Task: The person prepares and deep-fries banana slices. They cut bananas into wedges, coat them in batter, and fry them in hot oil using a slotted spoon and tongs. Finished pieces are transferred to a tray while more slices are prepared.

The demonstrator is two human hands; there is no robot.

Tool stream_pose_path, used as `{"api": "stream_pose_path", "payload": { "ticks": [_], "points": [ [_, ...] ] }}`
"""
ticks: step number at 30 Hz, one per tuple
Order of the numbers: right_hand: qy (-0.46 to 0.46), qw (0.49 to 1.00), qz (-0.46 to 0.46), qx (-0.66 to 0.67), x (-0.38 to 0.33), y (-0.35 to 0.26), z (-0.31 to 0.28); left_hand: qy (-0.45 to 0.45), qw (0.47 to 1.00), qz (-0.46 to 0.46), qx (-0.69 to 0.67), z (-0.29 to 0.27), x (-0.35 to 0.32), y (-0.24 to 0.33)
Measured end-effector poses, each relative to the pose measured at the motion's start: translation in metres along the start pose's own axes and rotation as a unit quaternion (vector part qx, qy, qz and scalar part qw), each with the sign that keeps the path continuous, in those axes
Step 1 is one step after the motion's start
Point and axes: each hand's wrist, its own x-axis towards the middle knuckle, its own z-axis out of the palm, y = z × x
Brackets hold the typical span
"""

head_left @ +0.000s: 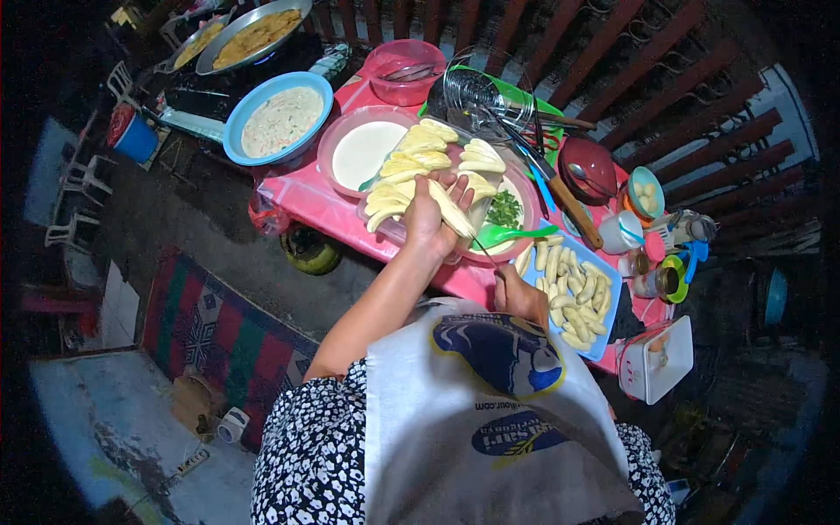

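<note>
My left hand (429, 214) is closed around a peeled banana (452, 214), palm up. My right hand (522, 296) grips a knife (486, 252), whose thin blade points up toward the banana's near end; whether it touches cannot be told. Under and beyond my left hand, several bananas cut into fans (416, 164) lie on a clear plastic tray (398, 231). Whole peeled bananas (573, 293) fill a blue tray (615, 319) beside my right hand. Between the hands and the far bowls, a green spoon (516, 234) rests across a pink bowl (530, 197) with chopped green leaves (505, 210).
A pink bowl of white batter (360, 150) and a blue bowl of thick mixture (284, 122) stand at left. Pans of frying food (258, 39) sit at the far left. A pink tub (404, 70), wire skimmer (472, 92), jars (656, 282) and a white container (669, 360) surround the workspace.
</note>
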Motion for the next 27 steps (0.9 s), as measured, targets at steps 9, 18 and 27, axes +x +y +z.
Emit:
{"api": "stream_pose_path", "payload": {
  "ticks": [9,18,27],
  "points": [
    [-0.091,0.996,0.010,0.013,0.003,0.007,0.007,-0.022,0.999,0.015,0.026,-0.002,-0.007,-0.003],
    [0.001,0.999,-0.027,-0.027,0.009,-0.013,0.013,-0.032,0.999,0.006,0.040,-0.003,-0.012,-0.001],
    [-0.026,0.999,-0.011,-0.022,0.015,-0.011,0.017,-0.034,0.999,-0.033,0.012,-0.003,-0.010,-0.005]
  ]
}}
